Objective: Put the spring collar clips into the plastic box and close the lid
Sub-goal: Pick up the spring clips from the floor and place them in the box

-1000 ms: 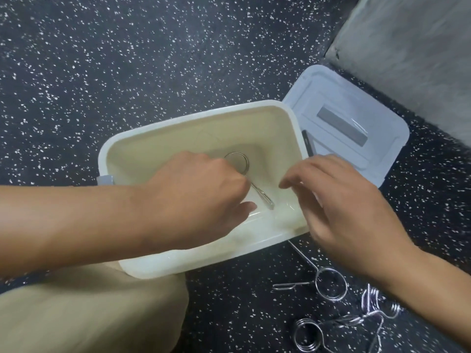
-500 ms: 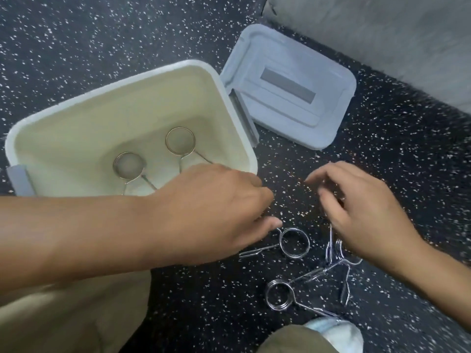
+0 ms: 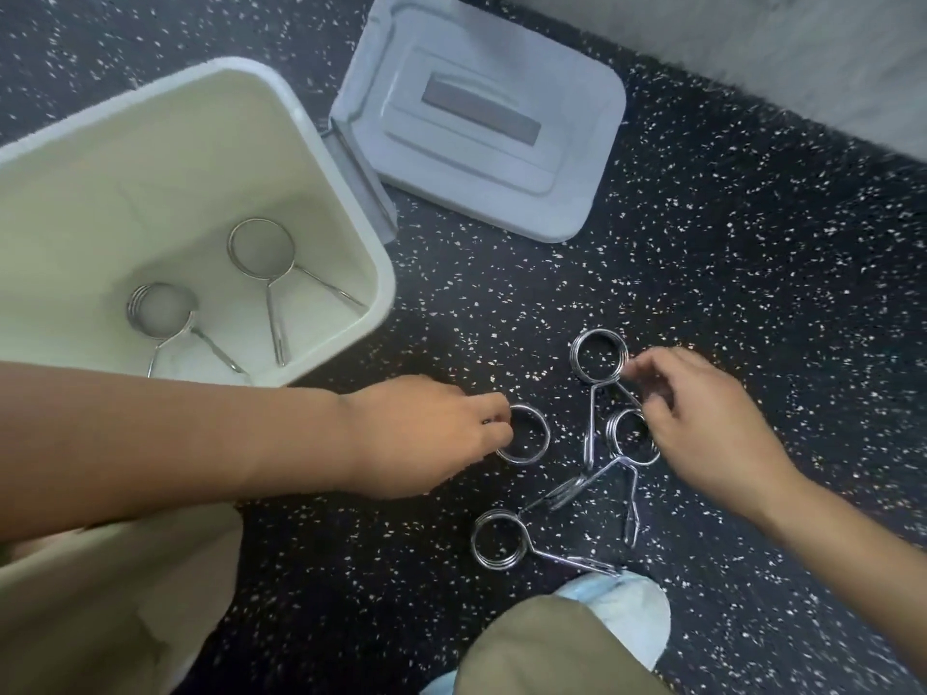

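A cream plastic box [image 3: 351,203] stands open at the upper left with two spring collar clips inside, one [image 3: 273,318] nearer the right wall and one [image 3: 131,311] to its left. The grey-blue lid [image 3: 481,117] lies flat on the floor right of the box. Several more clips lie on the floor. My left hand [image 3: 426,433] pinches the ring of one floor clip [image 3: 545,436]. My right hand [image 3: 702,418] closes its fingertips on the handle of another clip [image 3: 575,356], partly covering a third [image 3: 610,436]. A further clip [image 3: 475,539] lies nearest me.
The floor is black rubber with white speckles [image 3: 752,243]. A grey wall or slab [image 3: 802,52] runs along the upper right. My knees in tan trousers [image 3: 100,594] and a light blue shoe cover [image 3: 632,609] fill the bottom of the view.
Both hands have left the box and come down to the clips on the floor. The left hand reached the ring of one clip and the right hand reached another. Two clips now lie in the box.
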Tool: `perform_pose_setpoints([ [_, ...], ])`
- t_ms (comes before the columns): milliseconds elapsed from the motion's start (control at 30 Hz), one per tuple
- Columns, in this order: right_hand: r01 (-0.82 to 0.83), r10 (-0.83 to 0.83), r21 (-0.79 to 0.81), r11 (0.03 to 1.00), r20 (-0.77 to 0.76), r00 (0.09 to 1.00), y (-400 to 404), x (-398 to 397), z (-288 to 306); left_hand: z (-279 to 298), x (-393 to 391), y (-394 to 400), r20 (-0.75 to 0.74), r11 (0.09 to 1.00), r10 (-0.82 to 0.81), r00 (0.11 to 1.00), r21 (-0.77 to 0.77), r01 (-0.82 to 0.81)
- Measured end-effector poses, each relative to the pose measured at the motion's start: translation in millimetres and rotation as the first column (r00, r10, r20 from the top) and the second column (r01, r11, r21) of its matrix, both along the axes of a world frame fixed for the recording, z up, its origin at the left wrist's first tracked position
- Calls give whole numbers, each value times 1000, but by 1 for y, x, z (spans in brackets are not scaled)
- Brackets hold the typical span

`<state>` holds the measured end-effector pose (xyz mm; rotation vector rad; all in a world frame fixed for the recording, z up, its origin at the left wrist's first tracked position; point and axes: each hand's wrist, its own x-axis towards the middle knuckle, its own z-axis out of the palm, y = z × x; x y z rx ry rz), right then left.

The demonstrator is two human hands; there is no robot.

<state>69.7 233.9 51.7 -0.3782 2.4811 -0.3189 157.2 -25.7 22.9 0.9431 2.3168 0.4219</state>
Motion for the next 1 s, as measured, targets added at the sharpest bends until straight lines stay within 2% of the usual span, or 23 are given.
perform_pose_setpoints([
  [100,-80,81,29,996,-12,997,2,3,-8,-11,0,9,-5,994,-82,997,-78,81],
  [267,-276,283,82,958,-97,954,-8,-1,-21,-18,-3,22,-167,971,-217,962,-141,195],
  [400,-431,467,225,873,-141,873,-11,-11,-37,-27,-3,27,-281,971,-228,932,-128,200],
  [533,-516,585,334,789,-152,796,-10,-15,-49,-34,-5,28,-316,971,-239,918,-108,215],
  [667,-543,625,336,770,-224,748,-8,-16,-50,-38,-5,30,-370,973,-229,901,-71,218],
  [867,-497,579,323,805,-249,777,-2,-22,-42,-36,-11,27,-406,990,-137,904,-39,132],
  [1000,-458,537,298,837,-295,790,0,-27,-30,-26,-14,22,-376,995,-79,923,-86,50],
])
